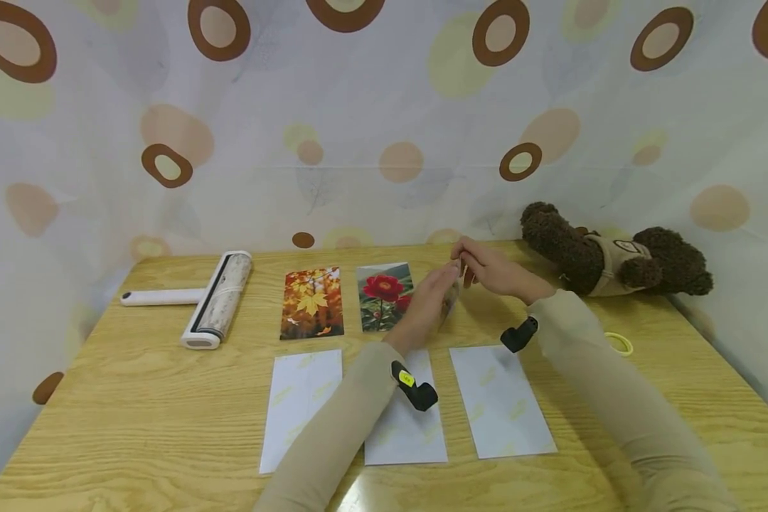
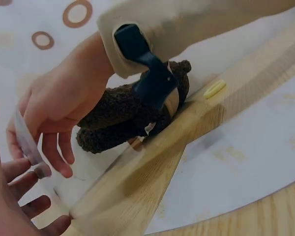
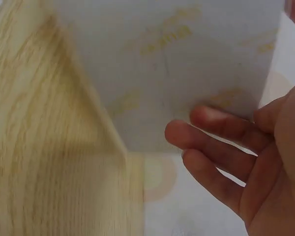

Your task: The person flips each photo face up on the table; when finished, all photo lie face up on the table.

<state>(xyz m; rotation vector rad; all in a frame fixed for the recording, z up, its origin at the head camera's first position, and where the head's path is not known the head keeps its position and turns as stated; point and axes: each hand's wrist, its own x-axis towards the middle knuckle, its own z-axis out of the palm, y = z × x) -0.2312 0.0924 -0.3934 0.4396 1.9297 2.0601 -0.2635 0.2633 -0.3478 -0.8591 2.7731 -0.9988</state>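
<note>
A photo print (image 3: pixel 172 69) is up off the table, its white back with faint yellow lettering facing the right wrist view. My right hand (image 1: pixel 494 272) pinches it near a corner, several fingers (image 3: pixel 221 130) lying along the back. My left hand (image 1: pixel 425 306) holds the print at its edge, with fingertips close to the right hand's in the head view. Only a thin slice of the picture side shows past the left hand. Beside the left hand lies a red flower photo (image 1: pixel 377 288), partly covered by it. Left of that is an autumn leaf photo (image 1: pixel 311 302).
Three white sheets with yellow marks, a left one (image 1: pixel 304 398), a middle one (image 1: pixel 409 434) and a right one (image 1: pixel 502 402), lie in front, partly under the forearms. A lint roller (image 1: pixel 220 299) rests at left. A brown teddy bear (image 1: pixel 569 259) and yellow ring (image 1: pixel 619 344) are at right.
</note>
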